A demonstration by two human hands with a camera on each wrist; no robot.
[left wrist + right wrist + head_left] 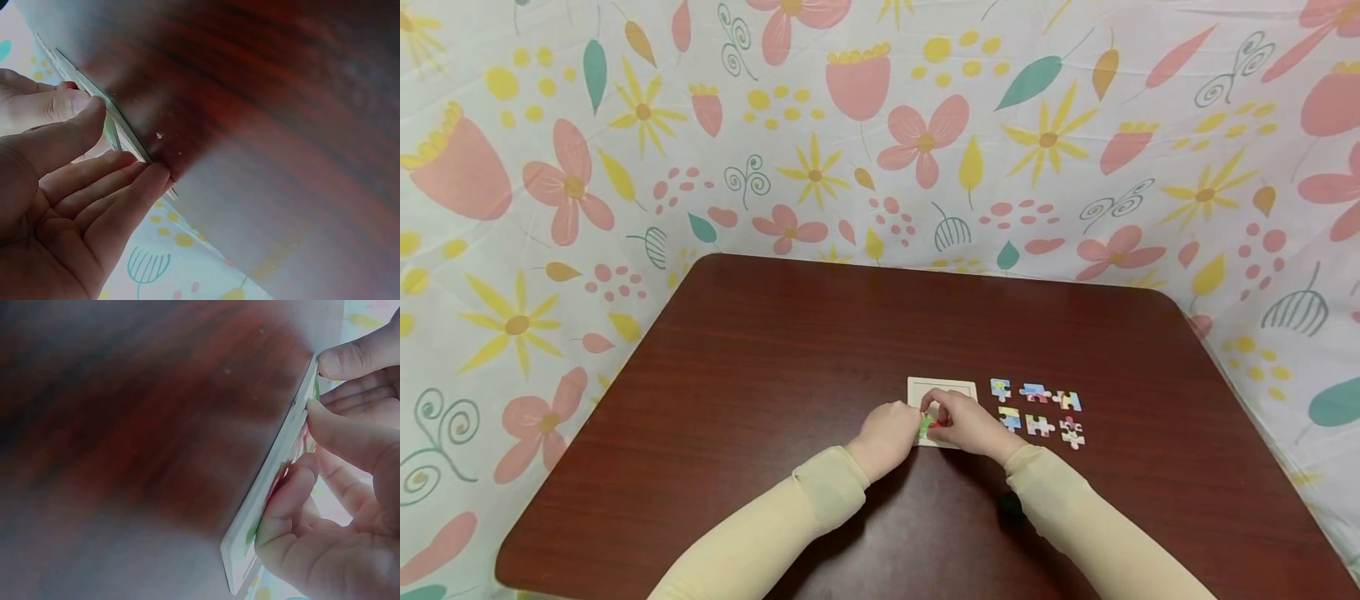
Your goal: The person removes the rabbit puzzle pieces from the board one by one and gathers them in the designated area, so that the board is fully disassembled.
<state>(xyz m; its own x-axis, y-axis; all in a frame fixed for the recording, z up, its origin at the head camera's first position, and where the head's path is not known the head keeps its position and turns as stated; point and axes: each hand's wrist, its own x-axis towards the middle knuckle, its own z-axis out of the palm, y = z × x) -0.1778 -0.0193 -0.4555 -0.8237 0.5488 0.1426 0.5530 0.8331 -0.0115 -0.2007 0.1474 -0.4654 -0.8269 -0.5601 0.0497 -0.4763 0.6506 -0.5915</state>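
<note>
A pale rectangular puzzle board [942, 385] lies on the table, and both hands are over it. My left hand [887, 433] grips the board at its left edge; in the left wrist view the fingers [128, 200] are bent and reach the rim. My right hand [966, 423] is over the board's near right part, thumb and forefinger curled together. They pinch a small green and red puzzle piece [927, 427] low at the board, partly hidden by the fingers. The right wrist view shows the board edge-on, with the right thumb [337, 428] at its rim.
Several loose puzzle pieces [1036, 393] lie in two rows to the right of the board. A small dark object [1011, 503] shows beside the right sleeve. The brown table [775, 333] has rounded corners; a flower-patterned cloth [850, 167] hangs behind it.
</note>
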